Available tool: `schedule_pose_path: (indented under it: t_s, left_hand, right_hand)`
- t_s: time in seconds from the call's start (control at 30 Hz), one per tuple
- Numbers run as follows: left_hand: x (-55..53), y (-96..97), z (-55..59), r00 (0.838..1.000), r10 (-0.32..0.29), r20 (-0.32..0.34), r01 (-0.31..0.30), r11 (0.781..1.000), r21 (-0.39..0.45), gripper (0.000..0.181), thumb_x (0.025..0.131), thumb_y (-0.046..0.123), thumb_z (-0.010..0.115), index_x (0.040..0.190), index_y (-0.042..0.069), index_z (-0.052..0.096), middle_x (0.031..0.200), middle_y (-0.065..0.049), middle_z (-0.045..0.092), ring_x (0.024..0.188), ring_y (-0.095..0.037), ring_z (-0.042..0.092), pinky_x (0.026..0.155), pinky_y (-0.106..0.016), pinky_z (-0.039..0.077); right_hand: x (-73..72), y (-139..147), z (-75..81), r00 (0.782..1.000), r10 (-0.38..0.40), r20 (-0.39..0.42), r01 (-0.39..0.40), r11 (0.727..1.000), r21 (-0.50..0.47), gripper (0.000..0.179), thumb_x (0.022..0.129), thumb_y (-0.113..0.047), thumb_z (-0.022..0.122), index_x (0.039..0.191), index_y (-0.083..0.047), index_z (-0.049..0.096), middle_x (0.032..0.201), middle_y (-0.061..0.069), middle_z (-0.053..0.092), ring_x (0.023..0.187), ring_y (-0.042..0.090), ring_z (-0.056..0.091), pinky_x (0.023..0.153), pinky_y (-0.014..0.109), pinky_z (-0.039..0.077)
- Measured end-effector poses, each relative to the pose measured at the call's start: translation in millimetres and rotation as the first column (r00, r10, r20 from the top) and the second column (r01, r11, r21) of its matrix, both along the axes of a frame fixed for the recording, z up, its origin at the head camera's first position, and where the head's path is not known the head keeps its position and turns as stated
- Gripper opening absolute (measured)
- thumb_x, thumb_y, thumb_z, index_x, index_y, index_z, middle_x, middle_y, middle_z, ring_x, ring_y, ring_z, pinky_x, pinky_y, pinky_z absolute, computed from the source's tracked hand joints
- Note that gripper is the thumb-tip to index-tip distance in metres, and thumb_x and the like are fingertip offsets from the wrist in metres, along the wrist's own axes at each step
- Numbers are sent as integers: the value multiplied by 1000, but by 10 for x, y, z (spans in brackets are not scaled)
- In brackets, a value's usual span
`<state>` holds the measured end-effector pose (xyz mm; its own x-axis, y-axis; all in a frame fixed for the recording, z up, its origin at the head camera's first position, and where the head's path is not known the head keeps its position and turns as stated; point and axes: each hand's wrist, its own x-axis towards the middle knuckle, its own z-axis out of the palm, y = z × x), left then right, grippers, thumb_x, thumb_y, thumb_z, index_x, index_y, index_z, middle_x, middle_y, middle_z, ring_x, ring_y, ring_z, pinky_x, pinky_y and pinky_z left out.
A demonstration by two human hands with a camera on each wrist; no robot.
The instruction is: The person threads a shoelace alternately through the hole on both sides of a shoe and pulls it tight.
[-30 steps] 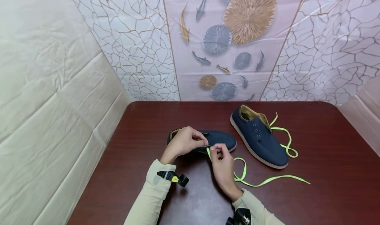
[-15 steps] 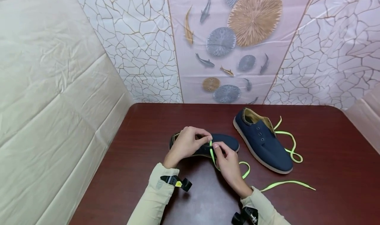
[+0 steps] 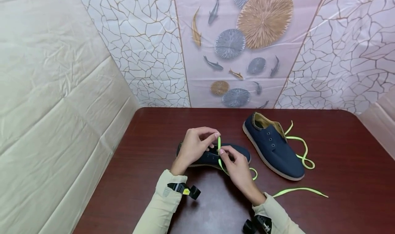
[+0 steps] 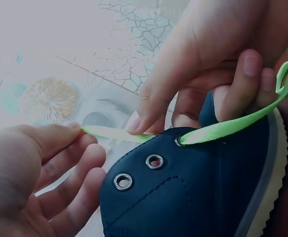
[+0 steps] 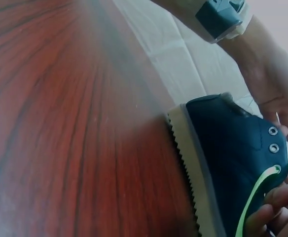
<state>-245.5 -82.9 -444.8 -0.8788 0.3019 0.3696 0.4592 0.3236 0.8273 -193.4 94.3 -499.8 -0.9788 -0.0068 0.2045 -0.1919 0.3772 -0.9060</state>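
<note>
I am watching the blue shoe [image 3: 204,159], which is sitting on the counter [image 3: 148,151] left of the other shoe [image 3: 271,144]. The left hand's [image 3: 193,146] fingers are pinching the green lace [image 3: 219,143]. The right hand [image 3: 236,165] is bending its fingers beside the laced hole [image 4: 179,142]; I cannot tell if they're pinching. I should be pulling gently, keeping the lace flat. Since half a second ago, the left hand is sitting higher and more lace is showing.

Navy shoes [image 3: 276,153], neon-green laces [image 4: 228,127], red-brown grained table [image 3: 123,192], cream sleeves [image 3: 160,205], gold-crackled white backdrop [image 3: 148,62]
</note>
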Motion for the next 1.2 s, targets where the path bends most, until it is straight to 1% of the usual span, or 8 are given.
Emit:
schedule_pose_path:
  t_s: [0.1, 0.23, 0.4, 0.5, 0.67, 0.8, 0.97, 1.2]
  left_hand:
    - [1, 6, 8, 999, -43, -14, 43, 999, -25, 10, 101, 19, 75, 105, 14, 83, 92, 3, 78, 67, -13, 70, 63, -28, 58]
    - [-7, 10, 7, 997, -80, -25, 78, 995, -55, 9, 100, 20, 76, 103, 16, 83, 96, 5, 79, 71, -18, 71, 66, -27, 58]
    - [-34, -46, -35, 998, -27, -54, 20, 993, -120, 12, 101, 19, 74, 111, 18, 82, 103, 6, 77, 70, -9, 64, 66, -24, 54]
    - [-64, -100, -67, 999, -10, -52, 1, 984, -178, 17, 100, 13, 74, 117, 15, 80, 108, 2, 76, 79, -9, 67, 74, -26, 56]
    - [-96, -148, -91, 999, -38, 12, 39, 923, -382, 26, 102, 16, 72, 128, 13, 76, 123, -3, 75, 108, -18, 73, 92, -35, 59]
    - [-120, -160, -105, 999, -47, 4, 43, 871, -489, 22, 104, 25, 70, 121, 16, 81, 116, 2, 79, 109, -14, 73, 93, -36, 58]
    - [-153, -179, -113, 998, -57, -23, 38, 867, -496, 19, 101, 27, 74, 115, 17, 84, 110, 4, 80, 105, -11, 74, 91, -32, 58]
    - [-120, -183, -166, 996, -88, -24, 62, 843, -534, 21, 98, 27, 78, 116, 19, 83, 111, 3, 80, 95, -8, 74, 76, -23, 56]
  right_hand:
    - [16, -7, 26, 1000, 15, 8, -14, 1000, -26, 18, 109, -25, 62, 114, -18, 78, 86, 2, 74, 70, 9, 62, 63, 23, 47]
    - [30, -17, 50, 998, 53, 45, -45, 985, -167, 19, 110, -25, 60, 110, -12, 75, 73, 9, 66, 46, 16, 51, 43, 24, 39]
    - [28, -16, 52, 995, 82, 54, -59, 941, -333, 26, 112, -20, 54, 109, 0, 70, 97, 18, 73, 45, 13, 50, 40, 25, 39]
    - [25, -10, 74, 995, 78, 68, -48, 930, -365, 26, 112, -18, 54, 108, 2, 69, 96, 20, 74, 46, 10, 49, 41, 24, 39]
    - [23, -1, 144, 995, 63, 80, -32, 938, -345, 24, 111, -18, 58, 107, 2, 71, 92, 13, 74, 57, 12, 52, 47, 24, 42]
    - [4, 11, 161, 998, 30, 52, -14, 960, -279, 23, 110, -19, 60, 105, -2, 75, 91, 10, 76, 73, 22, 59, 60, 26, 48]
    - [-21, 19, 165, 1000, 11, 26, -4, 970, -245, 24, 110, -18, 58, 104, -3, 75, 91, 13, 76, 87, 28, 65, 78, 28, 52]
    - [-21, 41, 155, 993, 17, 115, 7, 978, -207, 21, 107, -8, 57, 98, -1, 75, 85, 10, 74, 84, 24, 66, 81, 27, 53]
